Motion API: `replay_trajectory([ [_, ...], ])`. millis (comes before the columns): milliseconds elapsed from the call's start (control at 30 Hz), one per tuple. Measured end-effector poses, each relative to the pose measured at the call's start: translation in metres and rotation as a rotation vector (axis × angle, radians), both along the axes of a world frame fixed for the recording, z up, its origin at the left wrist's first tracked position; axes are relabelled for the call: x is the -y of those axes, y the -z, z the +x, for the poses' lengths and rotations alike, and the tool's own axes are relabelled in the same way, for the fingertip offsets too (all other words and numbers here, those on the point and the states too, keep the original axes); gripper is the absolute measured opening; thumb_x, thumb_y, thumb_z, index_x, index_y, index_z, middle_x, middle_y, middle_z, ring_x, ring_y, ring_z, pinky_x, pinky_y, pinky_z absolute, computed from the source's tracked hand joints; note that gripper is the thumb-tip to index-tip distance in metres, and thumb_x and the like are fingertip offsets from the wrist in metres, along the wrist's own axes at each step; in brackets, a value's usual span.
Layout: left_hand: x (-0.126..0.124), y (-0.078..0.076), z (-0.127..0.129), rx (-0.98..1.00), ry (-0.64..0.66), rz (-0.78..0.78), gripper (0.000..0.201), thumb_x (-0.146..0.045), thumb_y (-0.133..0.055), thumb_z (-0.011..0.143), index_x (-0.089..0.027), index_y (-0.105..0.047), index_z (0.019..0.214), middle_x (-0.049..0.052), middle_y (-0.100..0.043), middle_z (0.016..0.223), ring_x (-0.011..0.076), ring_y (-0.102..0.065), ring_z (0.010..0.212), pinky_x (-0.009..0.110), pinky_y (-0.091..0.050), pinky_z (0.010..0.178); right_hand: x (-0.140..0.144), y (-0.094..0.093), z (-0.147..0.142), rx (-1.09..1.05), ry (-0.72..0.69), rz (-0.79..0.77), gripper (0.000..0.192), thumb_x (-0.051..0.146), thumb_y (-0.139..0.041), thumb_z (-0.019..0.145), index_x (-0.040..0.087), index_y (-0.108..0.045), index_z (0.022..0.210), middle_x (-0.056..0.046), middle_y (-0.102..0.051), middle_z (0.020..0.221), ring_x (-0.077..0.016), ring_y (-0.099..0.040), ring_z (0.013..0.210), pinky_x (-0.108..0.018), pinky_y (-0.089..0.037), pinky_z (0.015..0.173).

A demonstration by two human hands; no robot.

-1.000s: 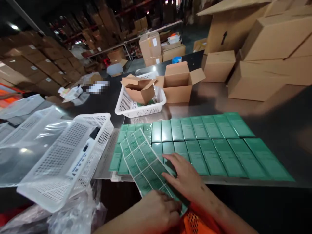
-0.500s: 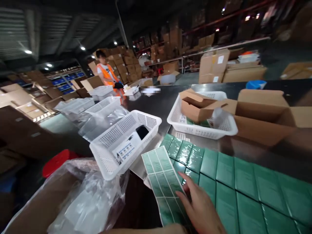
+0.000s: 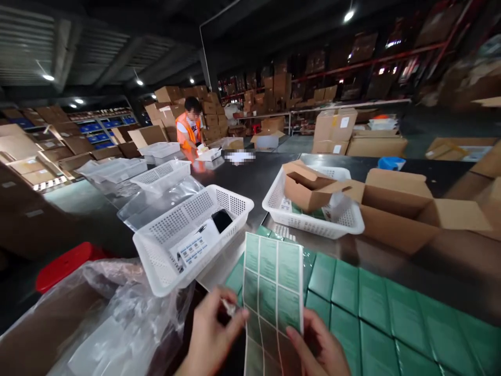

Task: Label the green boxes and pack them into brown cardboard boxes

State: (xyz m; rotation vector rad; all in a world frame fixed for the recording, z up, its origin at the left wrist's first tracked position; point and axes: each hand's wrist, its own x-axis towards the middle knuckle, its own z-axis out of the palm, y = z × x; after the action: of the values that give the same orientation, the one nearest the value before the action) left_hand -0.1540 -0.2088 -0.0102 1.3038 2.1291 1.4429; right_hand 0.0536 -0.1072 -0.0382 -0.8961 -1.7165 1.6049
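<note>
Holding a green label sheet (image 3: 273, 292) now lifted upright off the counter (image 3: 391, 261), left hand (image 3: 211, 334) and right hand (image 3: 321, 347) fingers pinch its lower edges.

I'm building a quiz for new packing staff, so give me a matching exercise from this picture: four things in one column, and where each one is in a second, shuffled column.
Things
1. sheet of green labels
2. small open cardboard box
3. green packets
4. clear plastic bag

Places
A. lying in rows on the metal table
B. held up between the left hand and the right hand
C. bottom left, below the near white basket
D. inside the far white basket

Pairs: 1-B, 2-D, 3-A, 4-C
</note>
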Motion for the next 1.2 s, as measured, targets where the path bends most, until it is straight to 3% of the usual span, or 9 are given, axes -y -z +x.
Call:
replay_trajectory([
  [33, -0.003, -0.011, -0.005, 0.166, -0.081, 0.042, 0.037, -0.043, -0.079, 0.076, -0.023, -0.065, 0.104, 0.009, -0.072, 0.105, 0.0204, -0.067, 0.08, 0.033, -0.053, 0.073, 0.007, -0.004, -0.003, -0.004, -0.011, 0.007, 0.036, 0.052, -0.057, 0.091, 0.02, -0.064, 0.105, -0.007, -0.071, 0.094, -0.0239, -0.067, 0.085, -0.032, -0.053, 0.079],
  [100, -0.015, -0.027, -0.011, 0.538, -0.038, 0.133, 0.066, -0.045, -0.089, 0.061, -0.022, -0.061, 0.117, 0.012, -0.069, 0.12, 0.0249, -0.068, 0.099, 0.034, -0.054, 0.082, 0.018, -0.01, -0.007, 0.005, -0.031, 0.046, 0.033, 0.05, -0.055, 0.092, 0.019, -0.064, 0.1, -0.006, -0.07, 0.089, -0.023, -0.065, 0.082, -0.032, -0.052, 0.076],
  [167, -0.027, -0.034, -0.011, 0.827, 0.028, 0.106, 0.071, -0.044, -0.092, 0.055, -0.018, -0.064, 0.114, 0.01, -0.073, 0.101, 0.0215, -0.07, 0.087, 0.031, -0.055, 0.076, 0.025, -0.012, -0.005, 0.033, -0.071, 0.101, 0.03, 0.048, -0.055, 0.092, 0.019, -0.064, 0.093, -0.005, -0.068, 0.083, -0.0214, -0.062, 0.077, -0.031, -0.05, 0.071],
  [233, -0.034, -0.037, -0.005, 0.938, 0.062, 0.101, 0.063, -0.039, -0.094, 0.052, -0.015, -0.067, 0.104, 0.004, -0.072, 0.081, 0.0153, -0.067, 0.071, 0.025, -0.053, 0.068, 0.027, -0.013, 0.003, 0.046, -0.061, 0.116, 0.026, 0.045, -0.06, 0.09, 0.02, -0.064, 0.096, -0.005, -0.068, 0.087, -0.021, -0.062, 0.078, -0.031, -0.05, 0.071],
  [367, -0.027, -0.041, 0.014, 0.863, 0.071, 0.164, 0.054, -0.031, -0.095, 0.052, -0.017, -0.066, 0.096, -0.005, -0.067, 0.066, 0.0079, -0.061, 0.057, 0.017, -0.048, 0.057, 0.022, -0.025, 0.017, -0.117, 0.134, 0.052, 0.039, 0.042, -0.071, 0.083, 0.023, -0.059, 0.115, -0.006, -0.07, 0.103, -0.0212, -0.066, 0.091, -0.034, -0.053, 0.082],
  [600, -0.006, -0.048, 0.021, 0.689, 0.111, 0.149, 0.048, -0.025, -0.091, 0.06, -0.021, -0.066, 0.101, -0.007, -0.064, 0.062, 0.0072, -0.058, 0.057, 0.014, -0.047, 0.056, 0.013, -0.051, 0.005, -0.434, 0.491, -0.051, 0.039, 0.035, -0.081, 0.072, 0.025, -0.062, 0.104, 0.004, -0.066, 0.072, -0.0129, -0.062, 0.063, -0.024, -0.053, 0.062],
  [833, 0.0, -0.041, 0.003, 0.684, 0.148, 0.061, 0.035, -0.032, -0.089, 0.064, -0.017, -0.075, 0.094, 0.004, -0.077, 0.092, 0.0157, -0.068, 0.084, 0.024, -0.054, 0.079, 0.015, -0.042, -0.011, -0.285, 0.36, -0.077, 0.029, 0.036, -0.081, 0.07, 0.022, -0.073, 0.093, 0.0, -0.068, 0.072, -0.0141, -0.062, 0.061, -0.025, -0.052, 0.057],
  [1033, -0.01, -0.035, -0.011, 0.626, 0.056, 0.074, 0.03, -0.035, -0.089, 0.063, -0.017, -0.076, 0.082, 0.003, -0.076, 0.08, 0.0159, -0.067, 0.073, 0.025, -0.055, 0.07, 0.011, -0.032, -0.026, -0.174, 0.267, -0.109, 0.024, 0.045, -0.072, 0.078, 0.022, -0.072, 0.085, -0.001, -0.066, 0.066, -0.016, -0.059, 0.055, -0.027, -0.048, 0.049],
  [1200, -0.005, -0.034, -0.028, 0.555, 0.045, 0.004, 0.023, -0.033, -0.087, 0.064, -0.016, -0.074, 0.074, 0.003, -0.073, 0.07, 0.016, -0.063, 0.066, 0.025, -0.052, 0.064, 0.008, -0.028, -0.033, 0.067, 0.165, 0.213, 0.025, 0.041, -0.06, 0.09, 0.022, -0.063, 0.074, -0.003, -0.066, 0.072, -0.0175, -0.06, 0.066, -0.029, -0.048, 0.062],
])
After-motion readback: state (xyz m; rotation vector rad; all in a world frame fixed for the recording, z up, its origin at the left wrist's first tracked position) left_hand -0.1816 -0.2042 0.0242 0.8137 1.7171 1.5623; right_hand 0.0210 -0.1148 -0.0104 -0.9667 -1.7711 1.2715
